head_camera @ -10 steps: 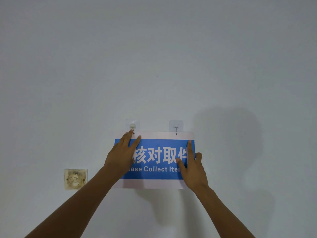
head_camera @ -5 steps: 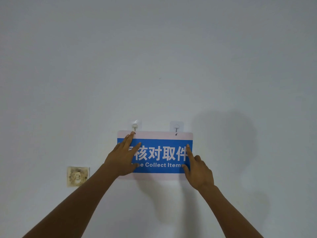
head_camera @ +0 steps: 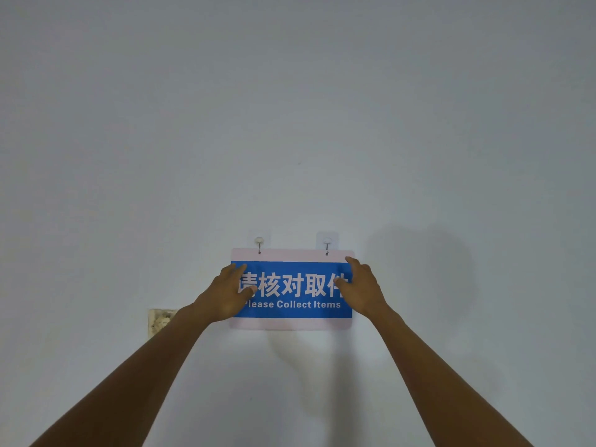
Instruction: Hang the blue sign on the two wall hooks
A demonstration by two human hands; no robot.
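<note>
The blue sign [head_camera: 292, 288], with white characters and "Please Collect Items" on a pale border, lies flat against the white wall. Its top edge sits at the left hook [head_camera: 259, 242] and the right hook [head_camera: 327, 244], and both hook wires cross the top border at its holes. My left hand [head_camera: 225, 296] rests on the sign's left end with fingers spread over the blue field. My right hand [head_camera: 362, 287] grips the right edge, fingers on the front near the top corner.
A stained, yellowed wall socket plate [head_camera: 159, 321] sits low on the wall left of the sign, partly behind my left forearm. Shadows of my head and arms fall on the wall to the right and below.
My left hand slid down from the left hook to the sign's left end. My right hand rose from the lower right corner to the upper right edge. The sign now looks level.
</note>
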